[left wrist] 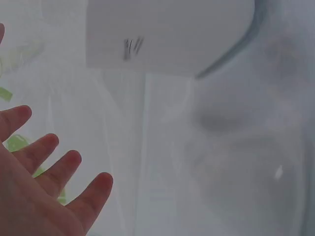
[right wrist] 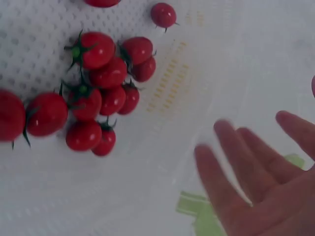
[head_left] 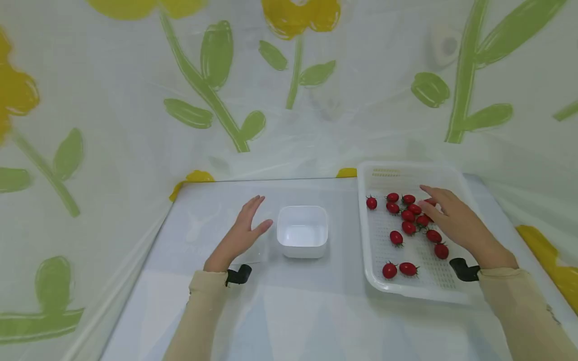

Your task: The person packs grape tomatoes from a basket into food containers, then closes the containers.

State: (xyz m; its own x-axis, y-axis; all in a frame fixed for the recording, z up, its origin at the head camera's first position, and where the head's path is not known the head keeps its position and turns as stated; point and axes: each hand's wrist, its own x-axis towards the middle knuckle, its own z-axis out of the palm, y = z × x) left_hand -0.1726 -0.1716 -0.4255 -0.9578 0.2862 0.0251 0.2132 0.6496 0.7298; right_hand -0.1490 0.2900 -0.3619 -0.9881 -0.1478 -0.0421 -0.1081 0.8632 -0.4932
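Note:
Several red cherry tomatoes (head_left: 408, 227) with green stems lie scattered in a white perforated plastic basket (head_left: 371, 273) on the right. Over the basket's right part is my right hand (head_left: 460, 223), fingers extended and holding nothing; it hides some tomatoes in the head view. The right wrist view shows its spread fingers (right wrist: 261, 167) apart from a cluster of tomatoes (right wrist: 108, 73). A small square white bowl (head_left: 302, 250) stands left of the basket, with no contents visible. Left of that bowl, my left hand (head_left: 239, 235) hovers with straight fingers and nothing in its grasp.
The white table (head_left: 289, 311) carries both containers. A white curtain (head_left: 361, 125) with yellow flowers and green leaves hangs behind and along the sides. A clear, shiny sheet-like thing (left wrist: 246, 182) lies near my left hand; what it is I cannot tell.

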